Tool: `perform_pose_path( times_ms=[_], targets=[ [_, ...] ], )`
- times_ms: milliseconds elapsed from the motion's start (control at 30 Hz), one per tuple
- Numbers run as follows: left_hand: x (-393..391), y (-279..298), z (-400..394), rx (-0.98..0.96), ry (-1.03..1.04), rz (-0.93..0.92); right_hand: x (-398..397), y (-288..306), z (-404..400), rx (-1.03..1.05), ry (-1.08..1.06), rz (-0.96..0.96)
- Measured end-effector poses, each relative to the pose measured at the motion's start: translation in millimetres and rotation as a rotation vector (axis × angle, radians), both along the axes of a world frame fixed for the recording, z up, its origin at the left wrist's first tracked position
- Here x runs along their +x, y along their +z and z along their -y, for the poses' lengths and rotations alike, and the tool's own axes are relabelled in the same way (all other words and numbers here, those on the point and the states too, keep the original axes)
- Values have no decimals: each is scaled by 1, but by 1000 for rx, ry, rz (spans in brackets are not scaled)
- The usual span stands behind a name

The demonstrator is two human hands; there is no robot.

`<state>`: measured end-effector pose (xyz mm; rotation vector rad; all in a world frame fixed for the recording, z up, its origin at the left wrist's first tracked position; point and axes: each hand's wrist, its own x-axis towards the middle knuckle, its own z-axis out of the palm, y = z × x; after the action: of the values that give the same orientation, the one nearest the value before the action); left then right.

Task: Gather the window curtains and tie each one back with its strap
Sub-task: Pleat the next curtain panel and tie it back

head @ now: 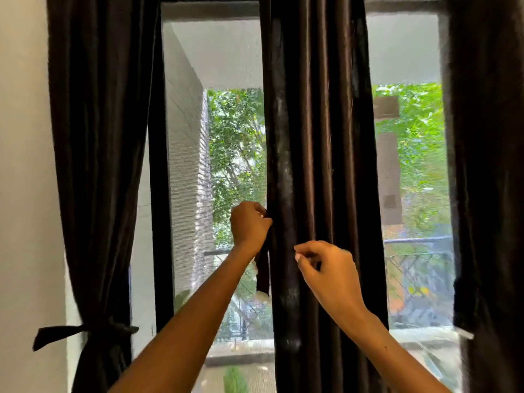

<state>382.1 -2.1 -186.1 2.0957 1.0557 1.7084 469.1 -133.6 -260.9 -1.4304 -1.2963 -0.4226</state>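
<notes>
Three dark brown, satiny curtains hang at the window. The left curtain [96, 154] is gathered low and cinched by a knotted dark strap [85, 330]. The middle curtain [317, 154] hangs in loose folds, a dark strap end [262, 275] dangling at its left edge. The right curtain [487, 165] hangs at the frame's edge.

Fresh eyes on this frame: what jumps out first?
The middle curtain, a dark gathered column at centre, with both hands on it: the left hand grips its left edge where a strap dangles, the right hand pinches a front fold. At far left, the left curtain is already tied back low down, and green trees show through the window.
</notes>
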Motion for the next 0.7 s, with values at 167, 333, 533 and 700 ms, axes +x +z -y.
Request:
perform_pose_path(
  times_ms=[167, 333, 533, 700],
  targets=[
    [-51, 1, -16, -12, -98, -12, -14, 0, -22, -43, 51, -60],
    [-76, 0, -19, 4, -192, -14, -44, 15, -66, -141, -118, -187],
    [-81, -6, -16, -13, -244, 63, -45, 25, -105, 115, 27, -428],
    [-77, -13, -13, 50, -195, 116, -47, 18, -102, 331, 64, -303]
  ],
)
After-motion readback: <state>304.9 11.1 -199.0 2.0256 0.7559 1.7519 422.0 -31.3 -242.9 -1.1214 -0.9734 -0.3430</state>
